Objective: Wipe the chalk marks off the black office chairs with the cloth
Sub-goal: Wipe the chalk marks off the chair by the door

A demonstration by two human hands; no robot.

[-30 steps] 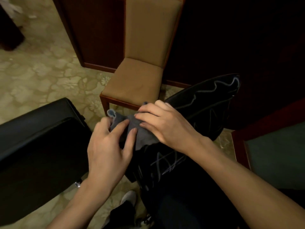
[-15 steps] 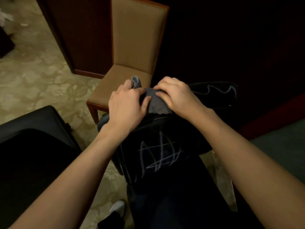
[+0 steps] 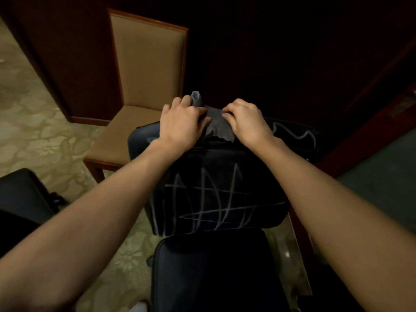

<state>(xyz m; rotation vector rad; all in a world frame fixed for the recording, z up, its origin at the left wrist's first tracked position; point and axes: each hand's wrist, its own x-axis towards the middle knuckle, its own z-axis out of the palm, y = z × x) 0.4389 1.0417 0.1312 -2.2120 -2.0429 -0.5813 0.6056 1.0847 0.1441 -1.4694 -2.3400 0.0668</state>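
Vs a sec ago both hands have shifted up w/ the cloth (image 3: 217, 126) from the seat-back face to the top edge of the black office chair (image 3: 216, 199). Left hand (image 3: 180, 122) lies on the cloth's left part, fingers (image 3: 175, 104) loosely bent over it w/ a corner poking up beyond them; right hand (image 3: 246, 120) has fingers (image 3: 227, 110) curled, pinching its right part. Chalk marks (image 3: 216, 199) below the fingers & a squiggle (image 3: 292, 131) right of them are untouched, so I judge wiping hasn't begun, just cloth prep.

Tan padded chair (image 3: 144, 86) on patterned floor (image 3: 33, 122), dark wood walls (image 3: 74, 52)
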